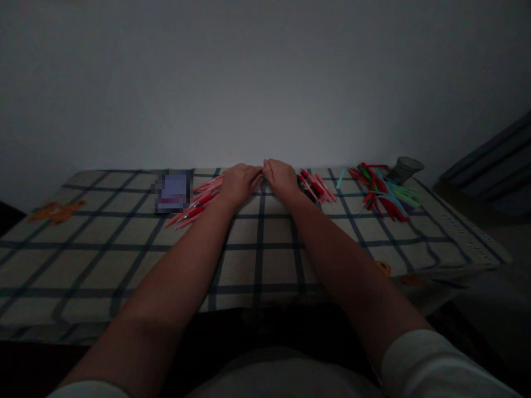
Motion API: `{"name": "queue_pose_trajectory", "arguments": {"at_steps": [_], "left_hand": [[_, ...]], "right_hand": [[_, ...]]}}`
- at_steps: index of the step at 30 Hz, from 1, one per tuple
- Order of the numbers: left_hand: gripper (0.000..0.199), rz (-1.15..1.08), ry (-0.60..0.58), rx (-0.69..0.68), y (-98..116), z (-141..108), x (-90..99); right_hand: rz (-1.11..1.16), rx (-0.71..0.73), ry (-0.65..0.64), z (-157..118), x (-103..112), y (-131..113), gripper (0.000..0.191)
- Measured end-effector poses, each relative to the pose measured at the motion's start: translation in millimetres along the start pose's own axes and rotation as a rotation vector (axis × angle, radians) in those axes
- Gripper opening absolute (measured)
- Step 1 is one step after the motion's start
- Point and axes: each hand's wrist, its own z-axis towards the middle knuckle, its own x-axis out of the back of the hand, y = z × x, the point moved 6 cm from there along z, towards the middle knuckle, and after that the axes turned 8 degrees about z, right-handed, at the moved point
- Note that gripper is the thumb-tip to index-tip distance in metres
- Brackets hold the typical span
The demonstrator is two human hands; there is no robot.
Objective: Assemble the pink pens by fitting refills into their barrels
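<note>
My left hand (241, 184) and my right hand (281, 178) meet near the back edge of the table, fingers closed and almost touching. A small thin red piece (261, 187) shows between them, pinched by the left fingertips. What the right fingers hold, if anything, is hidden. Several pink and red pens (197, 207) lie beside my left hand and partly behind its forearm. To the right of my right hand lies a second bunch of pink, red and black pens (318, 187).
A checked cloth (244, 260) covers the table, which stands against a wall. A blurred purple box (174, 190) lies left. At right are colourful strips (384, 196), a light blue strip (341, 179) and a dark glass cup (405, 168).
</note>
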Motion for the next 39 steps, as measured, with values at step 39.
{"name": "queue_pose_trajectory", "arguments": {"at_steps": [39], "left_hand": [[0.026,-0.255,0.129,0.136,-28,-1,-8.0]], "right_hand": [[0.190,-0.127,0.008,-2,-6,25,0.056]]}}
